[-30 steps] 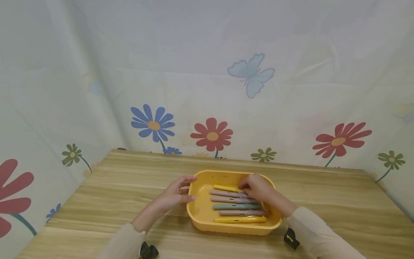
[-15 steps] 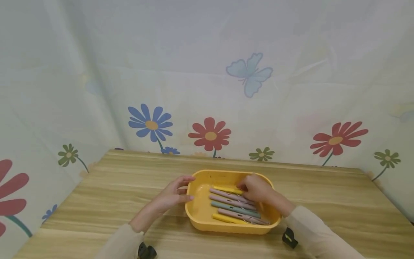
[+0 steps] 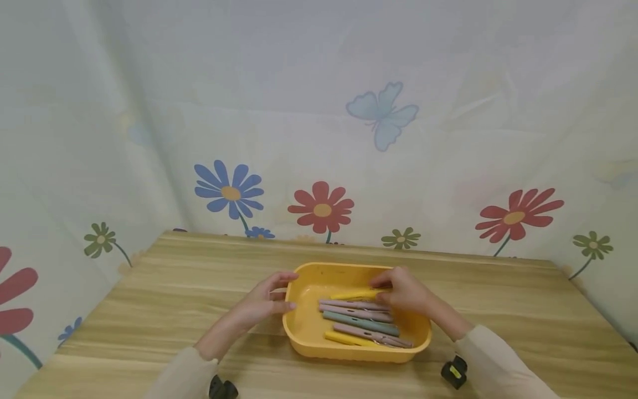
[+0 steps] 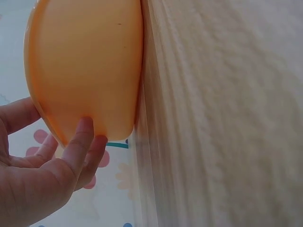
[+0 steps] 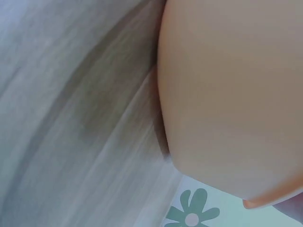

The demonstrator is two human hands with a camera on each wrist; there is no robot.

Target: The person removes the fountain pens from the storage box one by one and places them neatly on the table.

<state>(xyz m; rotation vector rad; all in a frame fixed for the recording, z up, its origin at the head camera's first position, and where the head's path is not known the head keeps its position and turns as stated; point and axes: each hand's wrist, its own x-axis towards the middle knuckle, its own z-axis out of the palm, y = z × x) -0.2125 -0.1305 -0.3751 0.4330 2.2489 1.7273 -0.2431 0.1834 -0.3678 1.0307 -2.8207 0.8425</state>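
Note:
A yellow plastic basin (image 3: 309,348) stands on the wooden table, with several pens side by side in it. My left hand (image 3: 259,302) grips its left end, digits on both sides of the rim; in the left wrist view, fingertips (image 4: 85,125) press the outer wall. Inside the right half, my right hand (image 3: 406,291) pinches the farthest pen, a yellow one (image 3: 351,293), near its right end. Nearer lie mauve pens (image 3: 356,313), a grey-green pen (image 3: 361,323) and another yellow pen (image 3: 349,338). The right wrist view shows mostly the basin's outer wall (image 5: 232,94).
Wood-grain table (image 3: 199,277) surrounds the basin. A pale cloth backdrop (image 3: 279,122) printed with flowers and a butterfly hangs behind and beside the table. Black wrist cameras (image 3: 454,371) sit at both cuffs.
The nearer pens have turned from lying nearly level to slanting down toward the right. My right hand has shifted slightly, and the far yellow pen's right end now sits higher in its fingers.

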